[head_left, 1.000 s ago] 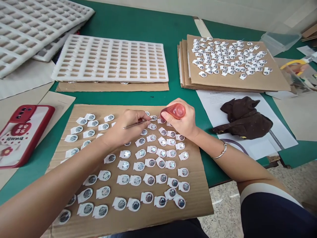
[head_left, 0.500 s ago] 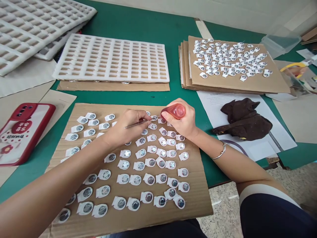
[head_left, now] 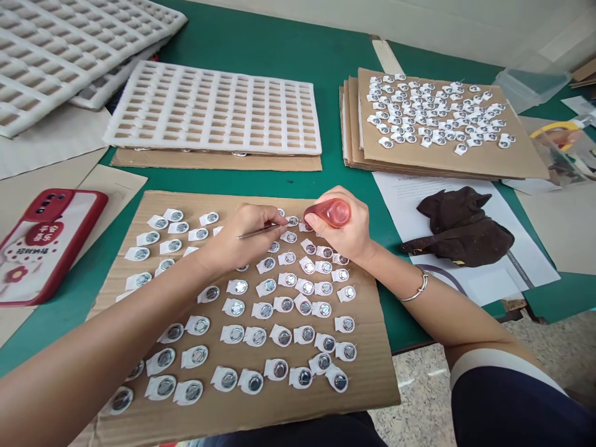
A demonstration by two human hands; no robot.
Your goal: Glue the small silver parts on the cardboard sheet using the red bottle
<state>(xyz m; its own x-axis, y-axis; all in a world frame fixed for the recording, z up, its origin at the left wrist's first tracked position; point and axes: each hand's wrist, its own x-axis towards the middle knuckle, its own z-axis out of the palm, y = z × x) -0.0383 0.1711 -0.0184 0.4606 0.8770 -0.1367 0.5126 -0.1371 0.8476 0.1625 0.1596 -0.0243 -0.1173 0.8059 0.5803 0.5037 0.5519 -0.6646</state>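
Observation:
My left hand [head_left: 249, 233] pinches a pair of thin metal tweezers [head_left: 258, 231]; their tips are hidden by my fingers. My right hand [head_left: 347, 233] is wrapped round a red translucent squeeze bottle [head_left: 334, 213], its rounded end toward me and its nozzle out of sight. Both hands are over the far part of a cardboard sheet [head_left: 358, 397]. Between them lies a small round silver disc on a white tab [head_left: 292, 221]. Many similar pieces lie in loose rows across the cardboard, such as a silver disc on a white tab [head_left: 251, 380] near the front.
A white foam grid tray [head_left: 209, 146] lies on cardboard at the back, with more foam trays [head_left: 88, 49] at left. Stacked cardboard [head_left: 465, 158] at back right bears more pieces. A red-cased phone [head_left: 51, 242] lies left; dark brown cloth [head_left: 465, 230] rests on paper at right.
The whole view has shifted slightly to the right. Both hands keep nearly the same place and grip, and the pieces on the cardboard look unmoved.

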